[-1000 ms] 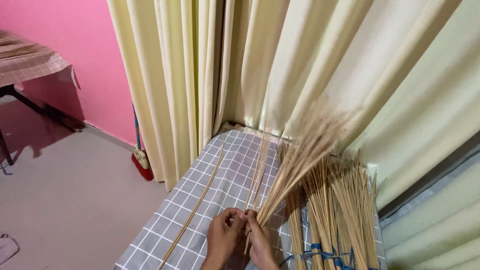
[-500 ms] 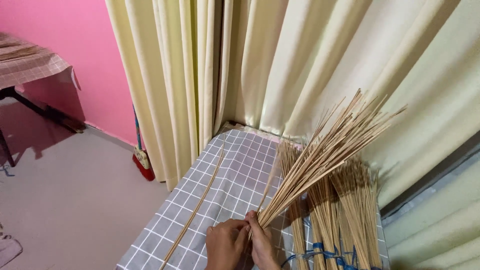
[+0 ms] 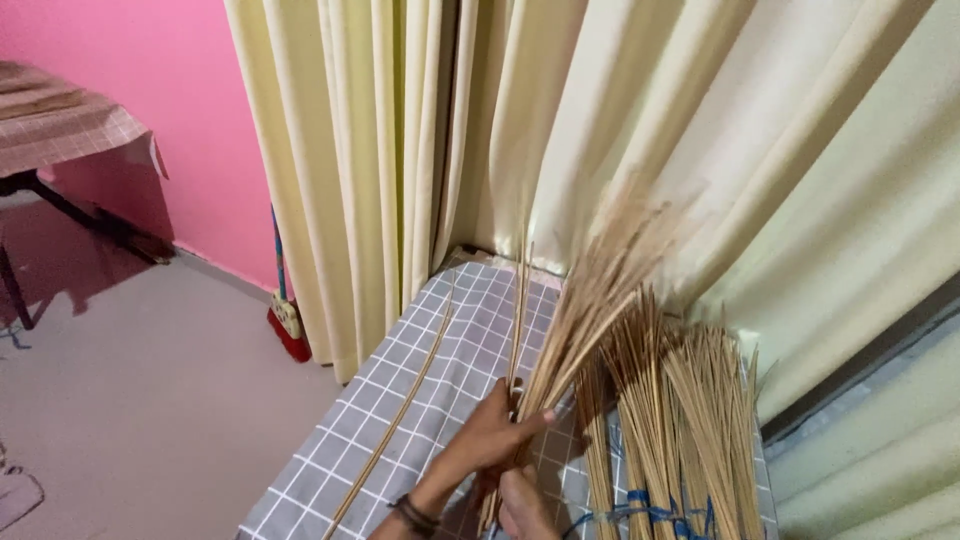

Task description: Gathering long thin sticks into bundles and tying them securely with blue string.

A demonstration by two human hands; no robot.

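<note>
Step in hand: gathering the stick bundle (image 3: 590, 310). Left hand (image 3: 490, 440) fingers clamp its base; right hand (image 3: 520, 505) finger state cannot be told. Next move likely requires a firm, even grip

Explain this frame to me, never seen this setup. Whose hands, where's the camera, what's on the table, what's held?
There is no machine here: a person works with two bare hands, and the single camera sits on that person's head, looking down and forward. The left hand, with a dark band at the wrist, closes around a fanned bundle of thin tan sticks near its lower end; the bundle tilts up to the right and looks blurred. The right hand sits just below at the bundle's base; its grip is partly cut off by the picture edge. They work over a table covered in a grey checked cloth. On it lie a few loose single sticks to the left and, to the right, more bundles tied with blue cord. Behind hang cream curtains; a pink wall is to the left.
</note>
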